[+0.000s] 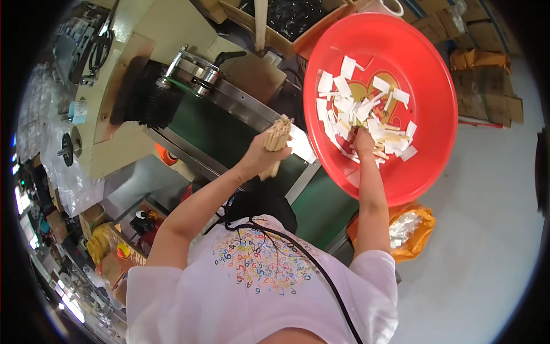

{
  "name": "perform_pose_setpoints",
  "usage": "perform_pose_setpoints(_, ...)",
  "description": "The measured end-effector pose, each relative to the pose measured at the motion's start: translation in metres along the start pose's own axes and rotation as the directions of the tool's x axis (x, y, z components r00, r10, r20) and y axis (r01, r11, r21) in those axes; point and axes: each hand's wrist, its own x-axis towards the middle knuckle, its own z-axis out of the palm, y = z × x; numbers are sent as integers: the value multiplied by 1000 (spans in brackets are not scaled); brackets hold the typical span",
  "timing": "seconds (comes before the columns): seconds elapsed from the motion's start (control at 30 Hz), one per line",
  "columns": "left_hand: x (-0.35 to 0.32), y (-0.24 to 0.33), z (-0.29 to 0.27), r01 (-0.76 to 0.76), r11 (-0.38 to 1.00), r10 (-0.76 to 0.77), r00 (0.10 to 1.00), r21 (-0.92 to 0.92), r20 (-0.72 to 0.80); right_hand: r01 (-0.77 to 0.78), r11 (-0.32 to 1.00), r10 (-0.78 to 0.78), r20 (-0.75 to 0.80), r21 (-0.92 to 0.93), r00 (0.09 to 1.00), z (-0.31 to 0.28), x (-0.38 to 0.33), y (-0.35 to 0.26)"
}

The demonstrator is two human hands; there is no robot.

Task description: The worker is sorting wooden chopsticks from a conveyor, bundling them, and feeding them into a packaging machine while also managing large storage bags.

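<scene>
My left hand (259,156) is wrapped round a thick bundle of pale wooden sticks (278,135), held upright above a green conveyor belt. To its right, a big red plastic basin (442,109) holds loose sticks and many small white paper pieces (344,104), some of them seemingly attached to the sticks. My right hand (362,143) reaches down inside the basin, its fingers drawn together at the pile. Whatever those fingers grip is too small and covered to make out.
The green belt (200,129) runs diagonally in a metal frame beneath my left arm. At its far end are a black brush roller (150,94) and a beige machine housing (117,135). An orange bag (427,232) lies below the basin; cardboard boxes (484,86) are at right.
</scene>
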Motion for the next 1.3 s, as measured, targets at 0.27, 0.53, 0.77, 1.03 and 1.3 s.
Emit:
perform_pose_setpoints(0.27, 32, 28, 39, 458, 733, -409, 888, -503, 212, -31, 235, -123, 62, 971, 991, -143, -70, -69)
perform_pose_setpoints(0.53, 46, 35, 60, 423, 724, -369, 905, -544, 214, -86, 402, -201, 180, 912, 963, -105, -35, -5)
perform_pose_setpoints(0.77, 34, 35, 42, 487, 652, -453, 865, -582, 216, 76, 889, -176, -183, -452, 967, -34, 20, 87)
perform_pose_setpoints(1.03, 37, 37, 50, 495, 671, -471, 860, -552, 197, 140, 987, -145, -71, -75, 987, -67, 25, 70)
perform_pose_setpoints(1.3, 40, 37, 58, 542, 658, -433, 840, -523, 327, -306, 282, -100, 345, 909, 933, -141, -23, 43)
